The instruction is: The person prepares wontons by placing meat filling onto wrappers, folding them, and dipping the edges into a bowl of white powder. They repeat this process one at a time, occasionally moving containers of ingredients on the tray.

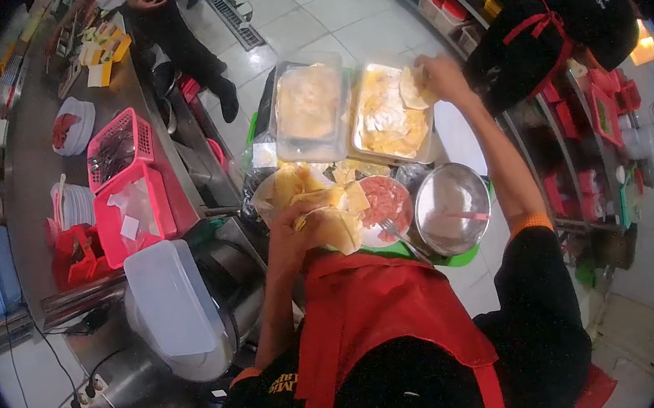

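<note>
My left hand (295, 229) is closed on thin yellowish wrappers (331, 231) at the left of the work area. My right hand (439, 77) pinches a pale round wrapper (413, 89) above the right container (364, 143), which holds white and yellow wrappers (391, 117). Left of it stands a clear container (308, 110) with pale contents. Nearer me, a plate of pinkish minced filling (385, 204) has a fork (390, 229) resting on it. A metal bowl (453, 208) with a pinkish utensil sits to its right.
A steel counter (40, 202) at left holds pink baskets (146, 135) and plates (73, 127). A lidded white tub (170, 300) stands near my left arm. One person (182, 36) stands at upper left, another (548, 29) at upper right near shelves.
</note>
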Action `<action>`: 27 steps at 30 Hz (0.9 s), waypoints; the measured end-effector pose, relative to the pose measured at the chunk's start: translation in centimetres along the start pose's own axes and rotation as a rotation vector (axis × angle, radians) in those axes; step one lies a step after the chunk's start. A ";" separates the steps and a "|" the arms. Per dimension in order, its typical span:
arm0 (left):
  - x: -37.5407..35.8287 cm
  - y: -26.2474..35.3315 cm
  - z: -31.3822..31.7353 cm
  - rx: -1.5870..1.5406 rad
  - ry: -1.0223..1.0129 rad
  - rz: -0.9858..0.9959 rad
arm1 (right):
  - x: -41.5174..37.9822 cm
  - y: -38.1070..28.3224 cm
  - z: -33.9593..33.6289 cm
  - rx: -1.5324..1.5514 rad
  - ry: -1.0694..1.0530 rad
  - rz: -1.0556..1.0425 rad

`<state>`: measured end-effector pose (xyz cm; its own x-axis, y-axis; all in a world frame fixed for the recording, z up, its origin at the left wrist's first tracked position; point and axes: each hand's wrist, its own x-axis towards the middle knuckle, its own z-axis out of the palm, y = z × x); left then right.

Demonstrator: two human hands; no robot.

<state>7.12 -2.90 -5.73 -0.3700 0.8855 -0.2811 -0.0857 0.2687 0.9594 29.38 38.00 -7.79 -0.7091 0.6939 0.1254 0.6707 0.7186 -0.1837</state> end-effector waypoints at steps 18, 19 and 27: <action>-0.2 1.7 1.0 -0.035 0.005 -0.063 | 2.1 -3.3 0.0 0.257 0.187 -0.078; -0.1 2.3 1.2 0.015 0.034 -0.048 | 1.1 -4.0 -0.6 0.262 0.170 -0.083; 3.9 4.2 4.6 0.015 -0.063 0.035 | -9.8 -18.1 -10.4 0.849 -0.137 -0.296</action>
<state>9.57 3.42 -2.92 -0.3140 0.9162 -0.2491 -0.0600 0.2427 0.9683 26.48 18.67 4.45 -0.8831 0.4354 0.1746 0.1096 0.5535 -0.8256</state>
